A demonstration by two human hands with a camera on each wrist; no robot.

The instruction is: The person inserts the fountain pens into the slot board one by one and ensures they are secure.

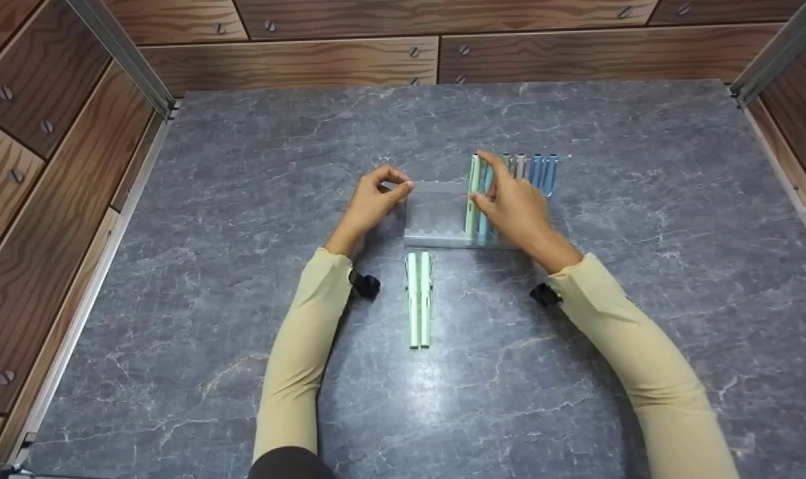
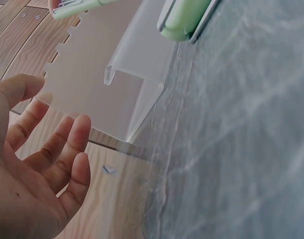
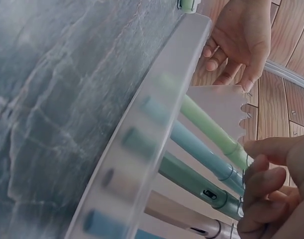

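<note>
A clear pen stand (image 1: 436, 209) with a notched top edge leans back on the table. My left hand (image 1: 368, 205) pinches its upper left corner between thumb and index finger; the other fingers are loosely bent in the left wrist view. At the stand, my right hand (image 1: 521, 207) holds a light green pen (image 1: 472, 209) near its upper end, the pen's lower end behind the front lip. Beside that pen stand a light blue pen (image 3: 199, 149), a dark green pen (image 3: 187, 179) and a beige pen (image 3: 177, 214). Two light green pens (image 1: 413, 299) lie side by side before the stand.
Blue pens (image 1: 544, 174) fill the stand's right end, partly behind the right hand. The grey marbled table (image 1: 243, 166) is bordered by wood-patterned walls (image 1: 296, 63) and metal posts. A black wrist camera (image 1: 365, 285) sits on the left sleeve.
</note>
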